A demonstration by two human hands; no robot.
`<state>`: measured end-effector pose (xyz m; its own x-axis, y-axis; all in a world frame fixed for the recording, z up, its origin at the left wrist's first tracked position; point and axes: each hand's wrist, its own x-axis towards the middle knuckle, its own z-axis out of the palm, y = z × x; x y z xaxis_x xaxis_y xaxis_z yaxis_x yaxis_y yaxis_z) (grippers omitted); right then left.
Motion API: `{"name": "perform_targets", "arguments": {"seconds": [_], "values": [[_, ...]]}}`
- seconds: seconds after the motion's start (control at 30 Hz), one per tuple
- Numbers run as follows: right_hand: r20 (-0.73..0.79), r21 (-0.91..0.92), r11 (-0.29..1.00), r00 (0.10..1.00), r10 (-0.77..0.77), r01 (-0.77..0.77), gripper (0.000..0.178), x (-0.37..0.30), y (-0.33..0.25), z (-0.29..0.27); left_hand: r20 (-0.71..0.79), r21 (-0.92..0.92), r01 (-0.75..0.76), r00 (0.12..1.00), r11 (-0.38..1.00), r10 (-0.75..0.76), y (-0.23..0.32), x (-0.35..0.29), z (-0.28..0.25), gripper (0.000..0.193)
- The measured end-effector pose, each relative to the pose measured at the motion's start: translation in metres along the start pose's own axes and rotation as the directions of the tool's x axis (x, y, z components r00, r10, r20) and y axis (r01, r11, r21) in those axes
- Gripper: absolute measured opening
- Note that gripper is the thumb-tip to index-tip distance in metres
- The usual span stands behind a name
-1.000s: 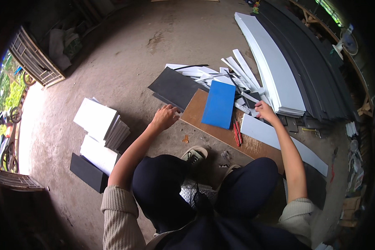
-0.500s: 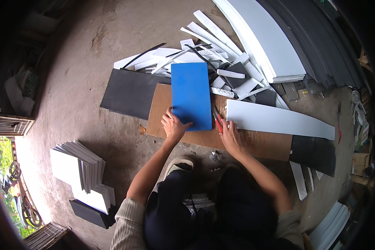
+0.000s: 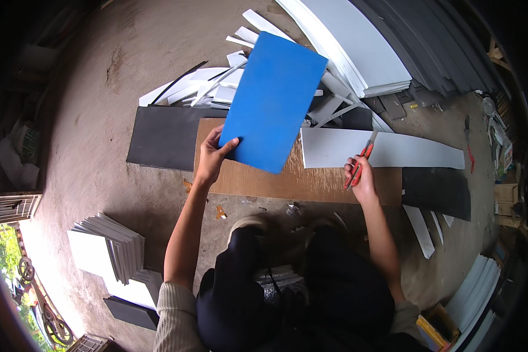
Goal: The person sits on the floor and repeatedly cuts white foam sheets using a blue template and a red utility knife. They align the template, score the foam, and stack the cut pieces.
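Note:
A flat blue rectangular board [image 3: 273, 102] is raised and tilted in my left hand [image 3: 213, 154], which grips its lower left corner with the thumb on top. My right hand [image 3: 361, 179] is closed round a red-handled utility knife [image 3: 364, 158], its blade end pointing up and away. Below both hands lies a brown wooden board [image 3: 246, 186] with a scuffed, paler patch. A long white sheet [image 3: 381, 146] rests across the board's right part, just beyond the knife. At the board's left is a black sheet [image 3: 164, 138].
White and black offcuts [image 3: 217, 88] are heaped beyond the board. Large white sheets [image 3: 369, 53] and dark sheets [image 3: 428, 47] are stacked at the far right. Cut white pieces [image 3: 114, 249] stand in a pile at the left. Another black sheet [image 3: 437, 190] lies to the right.
My left hand has lifted the blue board off the wooden board and tilted it to the right. My right hand has moved right with the knife, away from the blue board's edge.

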<state>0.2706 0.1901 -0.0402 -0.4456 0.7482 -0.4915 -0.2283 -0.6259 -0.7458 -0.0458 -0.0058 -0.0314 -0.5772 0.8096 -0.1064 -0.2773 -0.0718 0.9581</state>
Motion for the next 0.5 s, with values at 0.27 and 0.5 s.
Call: {"name": "perform_targets", "arguments": {"seconds": [0.27, 0.5], "values": [[-0.152, -0.232, 0.959, 0.968, -0.201, 0.163, 0.023, -0.013, -0.068, -0.045, 0.563, 0.223, 0.110, 0.796, 0.969, -0.220, -0.028, 0.050, 0.125, 0.045], [-0.474, 0.054, 0.958, 0.852, -0.222, 0.280, 0.025, -0.014, -0.044, -0.133, -0.142, 0.327, 0.161, 0.983, 0.931, -0.120, -0.104, 0.043, 0.152, 0.051]]}}
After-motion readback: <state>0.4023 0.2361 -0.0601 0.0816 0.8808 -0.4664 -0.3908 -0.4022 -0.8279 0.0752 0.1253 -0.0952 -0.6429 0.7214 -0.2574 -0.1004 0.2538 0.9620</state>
